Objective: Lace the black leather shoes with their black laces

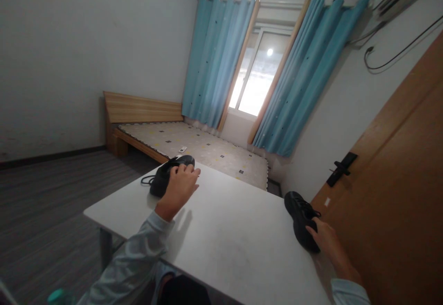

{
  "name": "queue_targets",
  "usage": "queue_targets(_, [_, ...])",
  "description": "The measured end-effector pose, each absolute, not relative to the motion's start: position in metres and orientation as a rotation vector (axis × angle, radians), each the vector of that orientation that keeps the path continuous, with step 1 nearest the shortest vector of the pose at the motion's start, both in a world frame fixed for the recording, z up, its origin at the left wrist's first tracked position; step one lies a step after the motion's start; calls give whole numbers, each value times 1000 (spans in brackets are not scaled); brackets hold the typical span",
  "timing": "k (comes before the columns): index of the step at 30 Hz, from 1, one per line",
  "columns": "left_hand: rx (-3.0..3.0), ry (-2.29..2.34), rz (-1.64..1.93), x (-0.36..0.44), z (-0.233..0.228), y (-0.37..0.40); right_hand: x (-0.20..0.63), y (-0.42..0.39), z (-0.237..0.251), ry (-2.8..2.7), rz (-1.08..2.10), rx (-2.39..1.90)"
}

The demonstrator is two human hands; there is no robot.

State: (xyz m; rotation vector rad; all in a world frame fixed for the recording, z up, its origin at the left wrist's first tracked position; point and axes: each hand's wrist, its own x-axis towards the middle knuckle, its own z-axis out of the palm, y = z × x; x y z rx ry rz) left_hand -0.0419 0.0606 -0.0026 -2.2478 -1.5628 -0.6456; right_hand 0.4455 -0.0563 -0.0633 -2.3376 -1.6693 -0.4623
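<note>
I see two black shoes on the white bench (221, 231), and I take the bench as my landmark. The left shoe (168, 176) lies at the bench's far left corner, its laces trailing off toward the corner's edge, and my left hand (180, 189) rests on top of it, fingers curled over the upper in a loose grip rather than a tight clamp. The right shoe (301, 219) lies at the bench's right edge, toe pointing away from me toward the far side, and my right hand (323, 236) touches its heel end; the fingers are partly hidden behind the shoe, so I cannot tell whether they are closed around it or only laid against it. The two shoes are well apart, with the bare middle of the bench between them. Beyond the bench's far side stands a wooden bed (194, 146) with a patterned mattress, and behind that blue curtains (221, 60) frame a bright window (256, 74). To the right of the bench is a wooden door (398, 180) with a dark handle (341, 166). Grey flooring (44, 203) spreads to the bench's left.
</note>
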Motion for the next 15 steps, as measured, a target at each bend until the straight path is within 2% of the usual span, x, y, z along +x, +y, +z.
queue_targets(4, [-2078, -1732, -591, -70, -14, 57, 423, -51, -51, -1687, -719, -2188])
queue_targets(6, [-2081, -1751, -574, -79, -20, 58, 406, -47, -41, -1741, -733, -2099])
queue_targets(15, [-2166, -1733, -553, -97, -27, 73, 287, -29, -14, -1916, -306, -1625])
